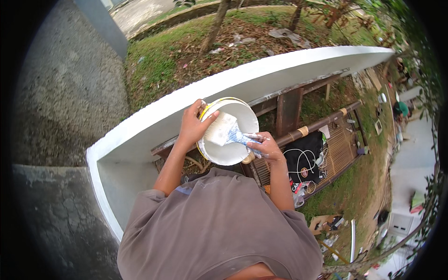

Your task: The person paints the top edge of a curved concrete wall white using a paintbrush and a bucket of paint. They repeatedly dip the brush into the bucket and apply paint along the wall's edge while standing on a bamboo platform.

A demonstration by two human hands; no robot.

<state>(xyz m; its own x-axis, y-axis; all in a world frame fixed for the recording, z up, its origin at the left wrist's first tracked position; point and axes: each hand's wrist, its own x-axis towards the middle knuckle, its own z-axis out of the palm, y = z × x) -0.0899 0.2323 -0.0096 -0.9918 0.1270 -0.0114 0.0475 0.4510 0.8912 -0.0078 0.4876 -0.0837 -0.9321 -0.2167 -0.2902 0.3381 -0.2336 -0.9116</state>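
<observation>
My left hand (196,120) grips the rim of a white plastic paint bucket (250,117), thumb over the inside edge. White paint coats the bucket's inner wall, and a yellow band shows along its rim. In my right hand (266,147) is a wide paintbrush (233,134) with a blue handle smeared white. Its paint-laden bristles lie inside the bucket, pointing towards my left thumb. White paint spots both hands and forearms. Just beyond the bucket runs a low wall (224,81) with a bright white top.
Right of me stands a bamboo bench (341,141) bearing a black bag (302,157) and a pale cable. A wooden plank frame (288,108) lies along the wall. Beyond the wall are grass and a tree trunk (216,26). A cardboard box (323,224) sits on the ground.
</observation>
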